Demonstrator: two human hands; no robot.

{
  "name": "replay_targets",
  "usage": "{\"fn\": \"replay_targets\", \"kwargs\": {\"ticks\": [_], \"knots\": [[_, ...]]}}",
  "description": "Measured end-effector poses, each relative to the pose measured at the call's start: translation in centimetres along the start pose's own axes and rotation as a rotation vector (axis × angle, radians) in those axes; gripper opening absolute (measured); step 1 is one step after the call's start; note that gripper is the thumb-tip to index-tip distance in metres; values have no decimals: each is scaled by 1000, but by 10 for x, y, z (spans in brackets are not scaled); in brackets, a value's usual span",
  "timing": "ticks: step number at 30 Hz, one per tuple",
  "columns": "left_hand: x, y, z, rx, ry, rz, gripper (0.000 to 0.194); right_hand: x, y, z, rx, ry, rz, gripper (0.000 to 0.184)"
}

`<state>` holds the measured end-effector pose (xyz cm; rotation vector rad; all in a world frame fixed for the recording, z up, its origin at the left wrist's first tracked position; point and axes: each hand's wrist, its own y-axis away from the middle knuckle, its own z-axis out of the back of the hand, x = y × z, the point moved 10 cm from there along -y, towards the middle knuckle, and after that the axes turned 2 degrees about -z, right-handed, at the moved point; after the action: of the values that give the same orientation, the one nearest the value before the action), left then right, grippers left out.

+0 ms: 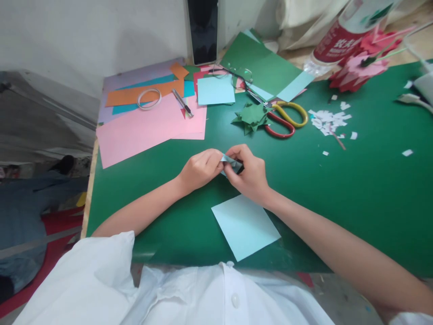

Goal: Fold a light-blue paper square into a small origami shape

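Between my two hands, above the green tabletop, is a small folded piece of light blue paper (233,165), partly covered by the fingers. My left hand (202,168) is closed on its left edge. Thumb and fingers of my right hand (248,174) pinch it from the other side. Below the right wrist lies a flat light blue paper square (245,228). Beyond the hands sit a green folded paper piece (251,118) with pointed tips and scissors (286,118) with one red and one yellow handle loop.
Pink sheets (145,131), an orange strip (126,95), a tape roll (149,99) and a utility knife (182,103) lie at the left. A phone (203,31) leans on the wall. White paper scraps (329,121), a bottle (341,40) and paper flowers (358,70) are at the right.
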<state>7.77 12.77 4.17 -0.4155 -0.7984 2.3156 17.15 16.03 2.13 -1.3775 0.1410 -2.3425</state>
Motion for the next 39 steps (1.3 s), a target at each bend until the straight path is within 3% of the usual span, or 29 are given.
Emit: {"fn": "replay_targets", "kwargs": {"ticks": [16,22,25,30,39], "knots": [[34,2,2,-35,294,300,9,-11,-6,-3,85,-133,-72,10],[56,10,-20,87,692,577,8,-18,-9,-8,174,-229,-125,20],[57,11,-33,155,945,636,18,-24,-9,-11,244,-289,-170,30],[55,12,-43,187,1211,651,31,-32,-9,-19,361,-369,-235,45],[59,8,-27,31,1067,523,17,-36,-8,-21,372,-416,-365,44]]}}
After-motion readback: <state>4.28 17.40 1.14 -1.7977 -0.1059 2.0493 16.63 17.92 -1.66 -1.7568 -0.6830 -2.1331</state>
